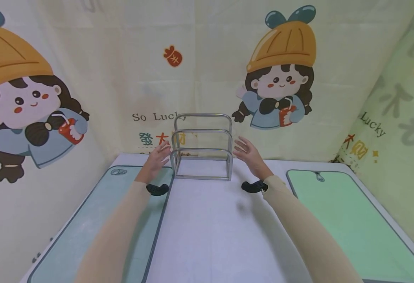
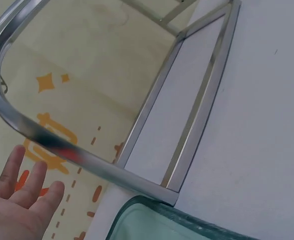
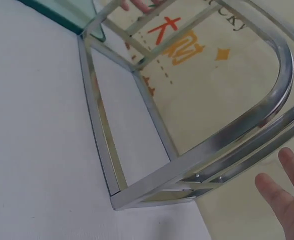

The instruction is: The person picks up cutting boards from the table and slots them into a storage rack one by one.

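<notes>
A silver metal rack (image 1: pixel 202 178) with several rounded hoops stands upright at the back of the white table. To its left is my left hand (image 1: pixel 156 161), fingers spread and nothing held. In the left wrist view, those fingertips (image 2: pixel 56 192) lie close to the rack's curved tube (image 2: pixel 51 142); whether they touch it I cannot tell. My right hand (image 1: pixel 251 157) is on the other side, palm toward the rack, its fingers extended. The right wrist view shows a gap between these fingers (image 3: pixel 272 187) and the rack frame (image 3: pixel 152 185).
A blue-green mat (image 1: pixel 97 220) lies on the table's left, its far corner by the rack's base. On the right lies a green mat (image 1: pixel 355 220). Behind the white table (image 1: pixel 207 228) hangs a cream cloth (image 1: pixel 214 59) printed with cartoon figures; similar cloth covers both sides.
</notes>
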Demonstrator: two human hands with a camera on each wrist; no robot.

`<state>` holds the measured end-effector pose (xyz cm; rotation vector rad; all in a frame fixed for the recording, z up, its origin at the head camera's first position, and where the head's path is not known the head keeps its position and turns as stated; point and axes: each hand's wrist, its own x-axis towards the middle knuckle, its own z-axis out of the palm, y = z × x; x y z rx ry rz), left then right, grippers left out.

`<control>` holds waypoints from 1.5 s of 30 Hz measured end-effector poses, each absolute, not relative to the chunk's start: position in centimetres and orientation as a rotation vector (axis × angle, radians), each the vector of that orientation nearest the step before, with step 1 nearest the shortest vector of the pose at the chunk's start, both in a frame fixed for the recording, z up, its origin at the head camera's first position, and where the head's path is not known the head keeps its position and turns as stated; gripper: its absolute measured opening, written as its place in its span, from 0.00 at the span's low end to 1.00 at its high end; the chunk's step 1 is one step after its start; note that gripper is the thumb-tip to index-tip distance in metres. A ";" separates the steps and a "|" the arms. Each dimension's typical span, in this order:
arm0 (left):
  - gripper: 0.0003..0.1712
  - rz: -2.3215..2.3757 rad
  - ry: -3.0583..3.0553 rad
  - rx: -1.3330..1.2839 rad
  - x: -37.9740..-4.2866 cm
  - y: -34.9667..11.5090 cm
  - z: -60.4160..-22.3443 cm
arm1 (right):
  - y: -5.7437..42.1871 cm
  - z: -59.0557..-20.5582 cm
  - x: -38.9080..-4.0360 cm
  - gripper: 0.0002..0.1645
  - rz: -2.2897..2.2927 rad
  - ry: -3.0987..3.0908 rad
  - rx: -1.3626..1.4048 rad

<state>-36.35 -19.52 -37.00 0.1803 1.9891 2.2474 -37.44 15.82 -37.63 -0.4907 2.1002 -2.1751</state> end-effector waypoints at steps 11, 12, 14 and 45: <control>0.38 2.148 1.983 0.147 -37.6 -19.7 -36.6 | 15.3 -37.4 -37.8 0.40 -2.209 1.966 -0.435; 0.39 2.132 2.003 0.148 -37.8 -19.7 -36.6 | 15.2 -37.4 -37.9 0.40 -2.212 1.961 -0.436; 0.40 2.105 2.044 0.151 -37.9 -19.6 -36.6 | 14.9 -37.4 -38.0 0.40 -2.230 1.946 -0.428; 0.39 2.078 2.182 0.208 -40.4 -19.7 -38.1 | 14.2 -38.8 -39.8 0.46 -2.205 1.994 -0.530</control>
